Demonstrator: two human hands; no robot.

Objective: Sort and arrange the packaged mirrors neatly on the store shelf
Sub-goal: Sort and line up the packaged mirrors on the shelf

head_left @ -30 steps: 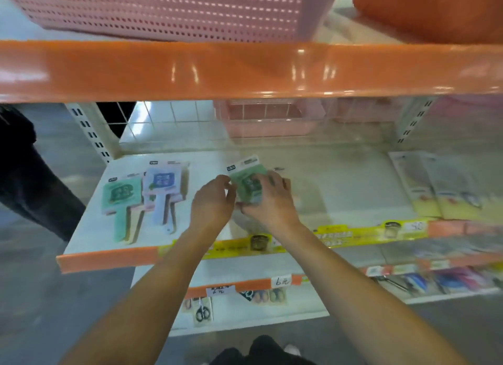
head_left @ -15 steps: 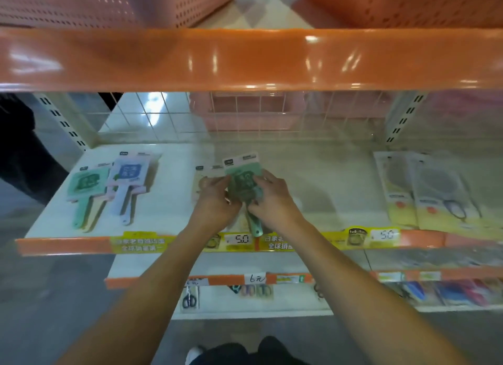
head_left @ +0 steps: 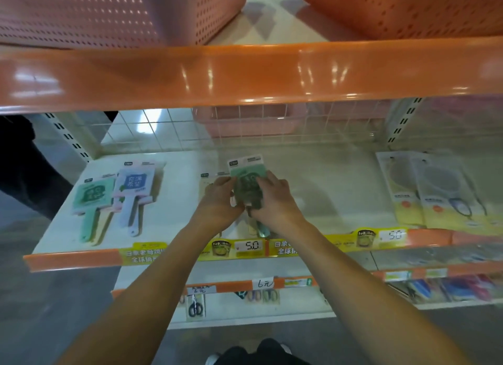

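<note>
Two hands hold one green packaged mirror [head_left: 246, 178] in the middle of the shelf [head_left: 174, 225]. The left hand [head_left: 219, 198] and the right hand [head_left: 275, 198] curl their fingers round its sides. A second ago the pack was tipped up higher; now it sits lower and straighter, over a pale pack [head_left: 208, 178] lying there. So it looks nearly put down. The hands hide most of both packs. The print is too blurry to read.

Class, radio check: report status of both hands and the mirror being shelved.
Left hand and right hand both grip green packaged mirror above shelf. Another packet lies beneath. Nothing blocks.
</note>
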